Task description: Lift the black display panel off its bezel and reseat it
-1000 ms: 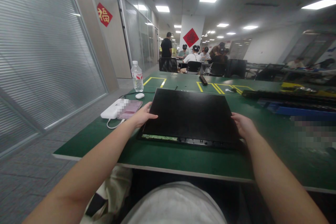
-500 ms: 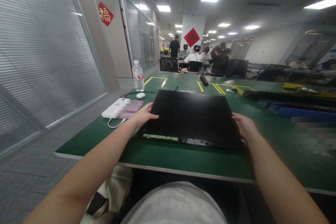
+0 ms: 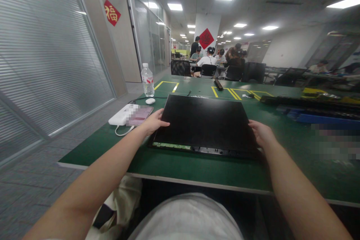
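Observation:
A flat black display panel (image 3: 206, 122) lies over a dark frame in front of me on the green table (image 3: 197, 170). Along its near edge a green circuit board strip (image 3: 172, 146) and dark inner parts show. My left hand (image 3: 154, 122) grips the panel's left edge, thumb on the black face and fingers around the side. At the right edge my right hand (image 3: 262, 135) is closed on the panel too, its fingertips at the rim. The undersides of both grips are hidden.
On the left are a white power bank (image 3: 120, 115), a phone (image 3: 142, 115), a white oval case (image 3: 150, 101) and a water bottle (image 3: 147, 80). A black strip part (image 3: 218, 84) lies at the back. Dark and blue parts (image 3: 317, 116) lie right. People sit beyond.
My hands and the panel have hardly moved. In the background, a standing person in black has shifted right and leans lower. The view has tipped very slightly.

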